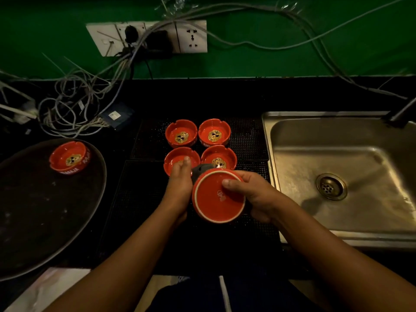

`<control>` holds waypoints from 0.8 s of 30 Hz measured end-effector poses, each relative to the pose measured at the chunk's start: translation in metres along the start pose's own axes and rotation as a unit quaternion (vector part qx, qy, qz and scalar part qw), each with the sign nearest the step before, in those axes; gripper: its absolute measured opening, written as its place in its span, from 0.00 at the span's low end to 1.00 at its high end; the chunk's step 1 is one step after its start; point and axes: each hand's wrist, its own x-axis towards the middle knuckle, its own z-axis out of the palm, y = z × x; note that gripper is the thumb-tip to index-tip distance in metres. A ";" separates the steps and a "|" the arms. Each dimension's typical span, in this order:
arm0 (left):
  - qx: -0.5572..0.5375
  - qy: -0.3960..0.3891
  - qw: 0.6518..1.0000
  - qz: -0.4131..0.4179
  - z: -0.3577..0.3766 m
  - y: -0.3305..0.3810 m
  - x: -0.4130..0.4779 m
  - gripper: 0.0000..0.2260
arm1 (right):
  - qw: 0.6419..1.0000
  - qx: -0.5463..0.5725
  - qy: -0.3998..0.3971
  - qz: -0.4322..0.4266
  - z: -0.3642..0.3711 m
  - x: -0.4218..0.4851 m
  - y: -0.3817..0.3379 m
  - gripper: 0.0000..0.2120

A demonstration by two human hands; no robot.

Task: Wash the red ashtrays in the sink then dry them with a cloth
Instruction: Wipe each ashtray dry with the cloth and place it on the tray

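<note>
Over mat | right hand grips upturned ashtray | left hand on cloth, grip unclear

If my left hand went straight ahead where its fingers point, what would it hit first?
Probably the near-left ashtray of the four on the mat; the left hand may pass above it.

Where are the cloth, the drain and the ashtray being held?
Cloth (202,170): head view, on its visible grey fold.
Drain (331,187): head view, on the middle of its strainer.
Held ashtray (211,203): head view, on its red underside.
</note>
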 end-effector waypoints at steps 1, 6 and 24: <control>-0.008 0.015 1.000 0.018 -0.002 -0.002 0.001 0.19 | 1.000 0.014 0.005 0.000 0.002 0.002 0.001 0.17; 0.005 -0.094 0.995 -0.040 -0.018 0.003 0.000 0.22 | 0.996 0.071 0.058 -0.023 0.006 0.008 0.004 0.18; -0.184 -0.108 0.963 -0.162 -0.045 -0.001 -0.002 0.21 | 0.905 -0.035 0.358 -0.229 0.015 0.020 0.010 0.08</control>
